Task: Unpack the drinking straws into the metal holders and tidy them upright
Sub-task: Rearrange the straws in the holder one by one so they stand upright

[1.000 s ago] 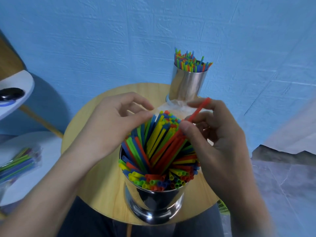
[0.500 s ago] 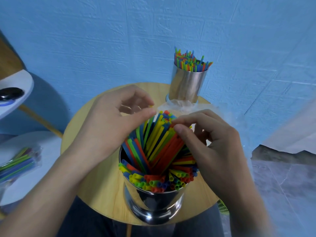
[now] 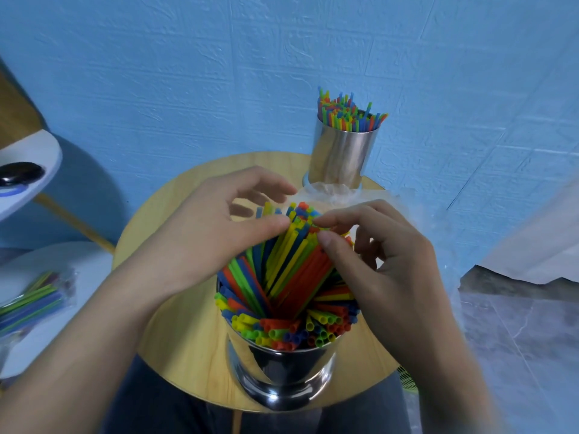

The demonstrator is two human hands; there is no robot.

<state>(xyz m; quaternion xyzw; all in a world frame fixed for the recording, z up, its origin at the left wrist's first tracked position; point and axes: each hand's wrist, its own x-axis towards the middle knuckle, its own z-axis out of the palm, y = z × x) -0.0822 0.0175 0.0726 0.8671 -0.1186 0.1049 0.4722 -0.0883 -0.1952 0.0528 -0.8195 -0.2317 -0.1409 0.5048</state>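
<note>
So, the straws [image 3: 291, 277] are a big mixed bunch of red, yellow, green and blue. They stand in the holder [image 3: 282, 371] and lean away toward the wall [image 3: 219, 73], with more ends fanned out low around the front rim. The left hand [image 3: 200, 239] has its grip round the top of the bunch: thumb on the near side, fingers curled over the far side, a few tips poking out between. The right hand [image 3: 385, 264] pinches some tips between thumb and forefinger, with its other fingers bent behind. The holder sits at the near edge of a round wooden desk [image 3: 188, 355]. At the far edge is a second holder [image 3: 341, 158], upright and packed too, with crumpled clear wrap [image 3: 332, 191] at its foot. Off to the left, a packet [image 3: 34, 299] of the same kind lies on a white surface [image 3: 78, 261].
</note>
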